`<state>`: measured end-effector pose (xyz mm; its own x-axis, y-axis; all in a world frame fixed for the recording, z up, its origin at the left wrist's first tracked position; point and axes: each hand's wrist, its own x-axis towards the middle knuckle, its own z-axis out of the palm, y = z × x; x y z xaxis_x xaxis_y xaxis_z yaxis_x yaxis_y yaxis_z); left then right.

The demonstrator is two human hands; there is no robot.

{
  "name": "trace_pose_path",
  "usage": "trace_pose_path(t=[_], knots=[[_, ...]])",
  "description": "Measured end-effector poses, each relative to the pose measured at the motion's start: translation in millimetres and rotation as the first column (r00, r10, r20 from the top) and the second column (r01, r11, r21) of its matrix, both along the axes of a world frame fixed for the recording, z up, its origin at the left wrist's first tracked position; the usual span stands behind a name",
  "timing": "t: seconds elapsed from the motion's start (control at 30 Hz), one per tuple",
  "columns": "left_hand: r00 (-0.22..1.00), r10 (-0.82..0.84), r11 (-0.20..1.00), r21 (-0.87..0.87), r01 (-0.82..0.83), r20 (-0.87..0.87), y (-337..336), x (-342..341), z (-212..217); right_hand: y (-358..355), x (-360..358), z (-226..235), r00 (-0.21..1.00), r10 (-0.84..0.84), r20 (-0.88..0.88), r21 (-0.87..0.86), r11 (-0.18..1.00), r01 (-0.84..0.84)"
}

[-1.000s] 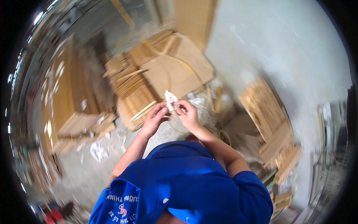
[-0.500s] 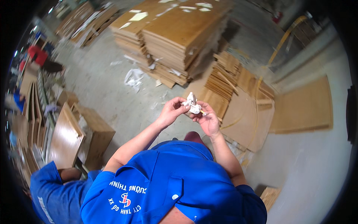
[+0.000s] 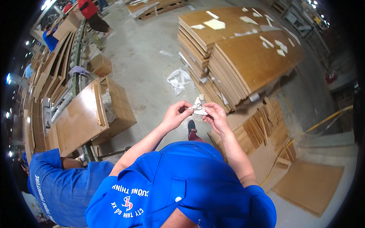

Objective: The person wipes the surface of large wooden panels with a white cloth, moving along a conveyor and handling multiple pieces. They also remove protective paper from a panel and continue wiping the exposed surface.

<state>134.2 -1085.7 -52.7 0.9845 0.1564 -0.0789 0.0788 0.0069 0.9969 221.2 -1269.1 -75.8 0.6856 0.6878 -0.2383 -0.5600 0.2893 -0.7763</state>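
A small, crumpled white piece of paper or cloth (image 3: 199,106) is held between my two hands in front of my body. My left hand (image 3: 177,115) pinches its left side with thumb and fingertips. At its right edge, my right hand (image 3: 216,117) also grips it between thumb and fingers, the other fingers curled. The piece is creased and peaks upward in the middle. Whether anything lies inside its folds cannot be seen.
Tall stacks of brown wooden panels (image 3: 247,64) stand ahead to the right, topped with paper scraps. Loose wood strips (image 3: 255,129) lie nearer. White wrapping (image 3: 178,80) is on the floor. At left are a wooden cabinet (image 3: 118,110) and a co-worker in blue (image 3: 64,182).
The view has turned left, so the panel stacks sit farther right. My hands still hold the white piece, now spread wider between them. My shoe has come into view below.
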Motion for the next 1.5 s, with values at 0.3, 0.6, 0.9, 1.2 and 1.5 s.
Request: trace_pose_path(t=[0.3,0.6,0.9,1.2,1.5], knots=[[0.93,0.367,0.928,0.068,-0.365,-0.009,144,62,9,161,112,20,0.912,0.409,0.038,-0.092,0.91,-0.404],[0.76,0.628,0.733,0.199,-0.65,0.167,312,63,1,392,148,17,0.718,0.683,0.131,-0.236,0.725,-0.647],[0.864,0.502,0.843,0.197,-0.5,0.042,494,68,11,590,181,33,0.604,0.671,0.429,-0.307,0.738,-0.601],[0.893,0.45,0.844,0.323,-0.428,0.009,620,141,18,715,247,34,0.604,0.739,0.299,-0.227,0.67,-0.707],[0.924,0.383,0.854,0.389,-0.346,-0.019,765,305,51,862,388,48,0.734,0.567,0.373,-0.048,0.802,-0.595]])
